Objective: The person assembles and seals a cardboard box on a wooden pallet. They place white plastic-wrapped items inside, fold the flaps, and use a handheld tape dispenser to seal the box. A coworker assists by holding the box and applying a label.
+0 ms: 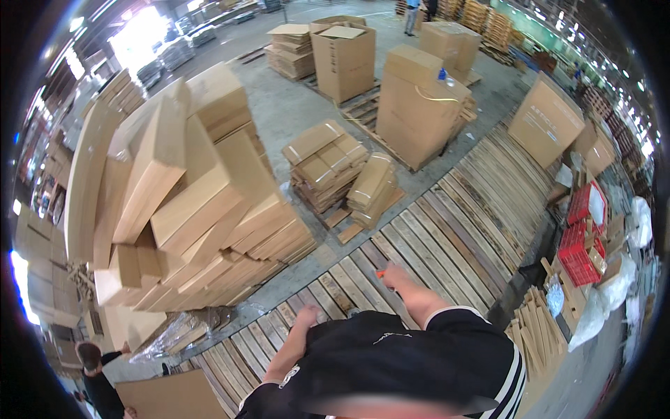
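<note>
My right hand [396, 277] is out in front of my body over the wooden slats, closed around a small orange object [380, 274] whose kind I cannot make out. My left hand [308, 316] hangs lower and to the left, close to my black shirt. Its fingers look curled, with a pale patch beside them, and what they hold, if anything, is too small to name. Under both hands runs a long slatted wooden platform [408, 244]. Neither hand touches a carton.
A tall heap of flat cartons [202, 202] rises at left. Bundled flat cardboard [324, 164] and big boxes on pallets [419, 105] stand ahead. Red crates [581, 253] and wood strips [534, 328] lie at right. Another person [98, 373] handles a cardboard sheet [167, 397] at lower left.
</note>
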{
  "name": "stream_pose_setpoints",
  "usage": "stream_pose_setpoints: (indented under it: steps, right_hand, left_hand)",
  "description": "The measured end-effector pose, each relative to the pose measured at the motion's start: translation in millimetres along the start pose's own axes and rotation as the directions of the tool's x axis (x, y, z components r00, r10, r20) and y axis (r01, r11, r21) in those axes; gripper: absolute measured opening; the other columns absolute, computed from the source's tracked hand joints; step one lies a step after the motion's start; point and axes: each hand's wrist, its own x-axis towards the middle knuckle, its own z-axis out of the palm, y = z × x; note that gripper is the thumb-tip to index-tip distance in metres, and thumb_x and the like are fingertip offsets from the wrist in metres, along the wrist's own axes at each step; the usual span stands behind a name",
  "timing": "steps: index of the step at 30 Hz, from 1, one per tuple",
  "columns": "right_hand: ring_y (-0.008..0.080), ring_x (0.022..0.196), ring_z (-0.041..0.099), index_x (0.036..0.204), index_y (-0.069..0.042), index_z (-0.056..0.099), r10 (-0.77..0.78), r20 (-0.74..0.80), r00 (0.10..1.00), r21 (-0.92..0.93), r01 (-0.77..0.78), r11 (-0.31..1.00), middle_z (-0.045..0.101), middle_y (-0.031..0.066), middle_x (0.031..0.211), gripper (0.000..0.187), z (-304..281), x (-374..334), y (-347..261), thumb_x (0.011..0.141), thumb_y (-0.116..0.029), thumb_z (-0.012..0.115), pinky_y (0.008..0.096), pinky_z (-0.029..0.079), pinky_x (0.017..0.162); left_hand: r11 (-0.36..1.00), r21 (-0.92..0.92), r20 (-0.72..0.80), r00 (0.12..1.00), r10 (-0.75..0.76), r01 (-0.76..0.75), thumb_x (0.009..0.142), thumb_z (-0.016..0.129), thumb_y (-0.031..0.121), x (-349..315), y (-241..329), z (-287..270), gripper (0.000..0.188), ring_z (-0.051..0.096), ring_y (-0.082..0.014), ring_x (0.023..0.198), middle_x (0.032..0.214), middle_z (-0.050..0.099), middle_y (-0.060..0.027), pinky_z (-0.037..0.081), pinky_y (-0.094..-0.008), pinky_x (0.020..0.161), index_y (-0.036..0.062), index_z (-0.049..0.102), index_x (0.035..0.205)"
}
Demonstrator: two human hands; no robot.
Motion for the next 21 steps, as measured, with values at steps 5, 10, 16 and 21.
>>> stream_pose_setpoints:
  steps: [5, 10, 16, 21]
  right_hand:
    - [0.0364, 0.106, 0.08, 0.102, 0.001, 0.083, 0.281, 0.173, 0.944, 0.357, -0.326, 0.875, 0.081, 0.0247, 0.108, 0.038, 17.4, 52.0, 218.9, 0.075, -0.026, 0.087, 0.0482, 0.062, 0.085]
    - [0.0312, 0.092, 0.081, 0.107, 0.0, 0.083, 0.556, 0.283, 0.781, 0.458, -0.62, 0.637, 0.081, 0.0234, 0.107, 0.03, 94.4, 7.0, 355.1, 0.083, -0.018, 0.083, 0.0494, 0.06, 0.078]
    - [0.0305, 0.092, 0.079, 0.132, -0.007, 0.073, 0.385, 0.74, 0.551, 0.614, -0.788, -0.052, 0.079, 0.013, 0.105, 0.034, 88.4, -91.4, 333.6, 0.103, -0.026, 0.072, 0.0537, 0.063, 0.071]
    - [0.0315, 0.089, 0.08, 0.134, -0.006, 0.069, 0.349, 0.795, 0.497, 0.598, -0.738, -0.311, 0.08, 0.0151, 0.104, 0.037, 14.6, -93.8, 303.3, 0.104, -0.027, 0.071, 0.0534, 0.063, 0.07]
  left_hand:
    - [0.789, 0.222, 0.356, 0.801, 0.481, -0.572, 0.105, 0.066, 0.041, 29.8, 100.5, 10.9, 0.048, 0.069, -0.0397, 0.128, 0.137, 0.075, -0.0183, 0.052, -0.0471, 0.113, 0.0068, 0.073, 0.138]
    - [0.968, 0.105, 0.173, 0.963, 0.208, -0.228, 0.104, 0.064, 0.023, 128.0, 125.9, -37.7, 0.035, 0.073, -0.0406, 0.114, 0.126, 0.077, -0.0191, 0.059, -0.0504, 0.096, 0.0093, 0.073, 0.135]
    - [0.926, 0.014, 0.151, 0.914, -0.376, 0.378, 0.103, 0.069, 0.029, 186.3, 151.3, -73.7, 0.032, 0.078, -0.0361, 0.093, 0.099, 0.078, -0.02, 0.061, -0.0539, 0.09, 0.0041, 0.079, 0.12]
    - [0.74, 0.667, 0.371, 0.899, -0.232, -0.084, 0.102, 0.067, 0.034, 237.2, 259.8, -65.6, 0.038, 0.077, -0.038, 0.101, 0.11, 0.078, -0.0224, 0.06, -0.0528, 0.092, 0.0031, 0.079, 0.121]
